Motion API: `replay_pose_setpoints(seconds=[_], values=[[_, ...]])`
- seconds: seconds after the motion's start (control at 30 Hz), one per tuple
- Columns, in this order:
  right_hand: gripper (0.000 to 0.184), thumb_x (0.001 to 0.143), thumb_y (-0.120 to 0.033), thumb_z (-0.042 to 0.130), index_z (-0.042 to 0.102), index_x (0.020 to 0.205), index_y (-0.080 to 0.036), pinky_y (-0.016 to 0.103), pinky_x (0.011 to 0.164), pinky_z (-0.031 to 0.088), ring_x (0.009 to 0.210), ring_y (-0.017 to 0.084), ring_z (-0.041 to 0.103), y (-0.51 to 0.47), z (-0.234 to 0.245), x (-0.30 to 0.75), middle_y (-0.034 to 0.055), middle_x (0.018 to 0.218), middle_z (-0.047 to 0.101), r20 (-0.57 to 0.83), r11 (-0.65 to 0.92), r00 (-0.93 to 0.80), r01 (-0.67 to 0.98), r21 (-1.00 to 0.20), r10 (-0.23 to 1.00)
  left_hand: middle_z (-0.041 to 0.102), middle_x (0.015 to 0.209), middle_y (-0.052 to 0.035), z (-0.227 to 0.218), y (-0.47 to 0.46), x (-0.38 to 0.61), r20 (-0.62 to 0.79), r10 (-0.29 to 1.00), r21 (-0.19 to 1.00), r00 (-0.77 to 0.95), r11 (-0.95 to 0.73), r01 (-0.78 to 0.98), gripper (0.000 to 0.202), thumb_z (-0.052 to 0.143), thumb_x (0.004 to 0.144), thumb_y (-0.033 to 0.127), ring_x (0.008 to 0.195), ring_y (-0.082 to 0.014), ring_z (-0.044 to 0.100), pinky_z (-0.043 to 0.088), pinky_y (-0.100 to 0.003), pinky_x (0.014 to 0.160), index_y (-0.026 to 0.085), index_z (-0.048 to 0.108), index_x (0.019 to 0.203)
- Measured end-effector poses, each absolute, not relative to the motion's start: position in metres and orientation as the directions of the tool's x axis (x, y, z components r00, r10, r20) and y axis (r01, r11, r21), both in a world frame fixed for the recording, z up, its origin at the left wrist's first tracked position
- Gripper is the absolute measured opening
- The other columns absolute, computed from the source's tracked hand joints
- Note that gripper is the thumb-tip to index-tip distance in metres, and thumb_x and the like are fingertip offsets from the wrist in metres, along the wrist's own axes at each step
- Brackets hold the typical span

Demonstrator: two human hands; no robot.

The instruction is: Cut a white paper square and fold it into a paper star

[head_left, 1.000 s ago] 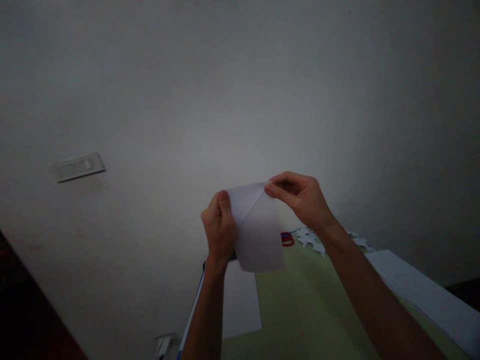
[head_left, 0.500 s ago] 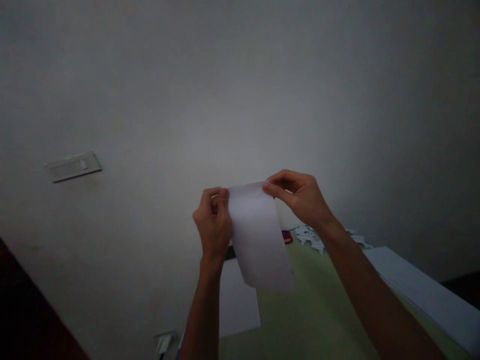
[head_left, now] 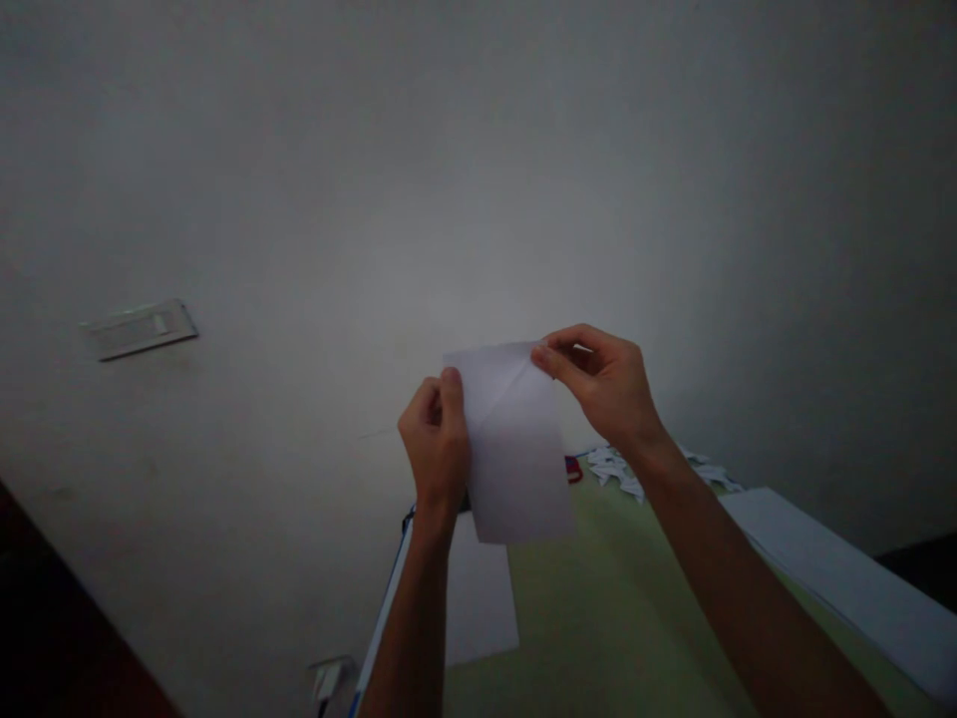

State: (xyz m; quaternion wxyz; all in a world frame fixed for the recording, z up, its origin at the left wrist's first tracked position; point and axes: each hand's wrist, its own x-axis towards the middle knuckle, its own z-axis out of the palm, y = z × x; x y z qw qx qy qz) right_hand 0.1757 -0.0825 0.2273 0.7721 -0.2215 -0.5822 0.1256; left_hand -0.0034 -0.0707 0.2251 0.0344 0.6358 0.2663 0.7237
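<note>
A white sheet of paper hangs upright between my two hands, above the table. My left hand pinches its left edge near the top, thumb in front. At the top right corner, my right hand grips the sheet between thumb and fingers. A faint diagonal crease runs down from that corner. Behind and below lies another white sheet, partly hidden by my left forearm and the held paper.
The green tabletop carries small folded white paper pieces and red-handled scissors at the back. A stack of white paper lies on the right. The wall has a switch plate and a socket with a plug.
The paper has risen and its lower end has swung up slightly. My left hand has slid lower along the left edge, so the top left corner shows. A diagonal crease is now visible.
</note>
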Motion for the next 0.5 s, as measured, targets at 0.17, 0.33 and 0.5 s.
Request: replay_pose_setpoints(seconds=[0.17,0.33,0.5], values=[[0.011,0.08,-0.029,0.082,0.075,0.081,-0.02,0.032,0.071,0.057,0.074,0.016,0.07,-0.0778,0.2264,0.1799,0.0008,0.08,0.075,0.832,0.878,0.35,0.054,-0.476,0.43,0.04,0.057,0.0052,0.2232,-0.0696,-0.0038,0.901,0.415,0.434,-0.127,-0.848,0.304,0.038,0.064,0.096,0.038,0.051,-0.0099,0.035,0.026,-0.023,0.047,0.019,0.054,0.065],[0.009,0.082,-0.027,0.08,0.075,0.081,-0.02,0.033,0.072,0.057,0.073,0.016,0.069,-0.0743,0.2254,0.181,0.0013,0.08,0.076,0.849,0.876,0.339,0.122,-0.467,0.405,0.033,0.052,0.0079,0.2202,-0.0659,-0.0084,0.905,0.417,0.415,-0.086,-0.82,0.395,0.035,0.062,0.098,0.039,0.047,-0.0094,0.029,0.02,-0.025,0.046,0.02,0.056,0.07],[0.008,0.083,-0.026,0.08,0.075,0.082,-0.019,0.031,0.07,0.056,0.071,0.015,0.068,-0.0744,0.2248,0.1772,0.0012,0.079,0.075,0.85,0.877,0.364,0.15,-0.456,0.38,0.033,0.051,0.0086,0.2201,-0.0663,-0.0088,0.897,0.428,0.435,-0.108,-0.816,0.381,0.032,0.064,0.097,0.04,0.047,-0.0095,0.027,0.021,-0.025,0.047,0.02,0.057,0.072]])
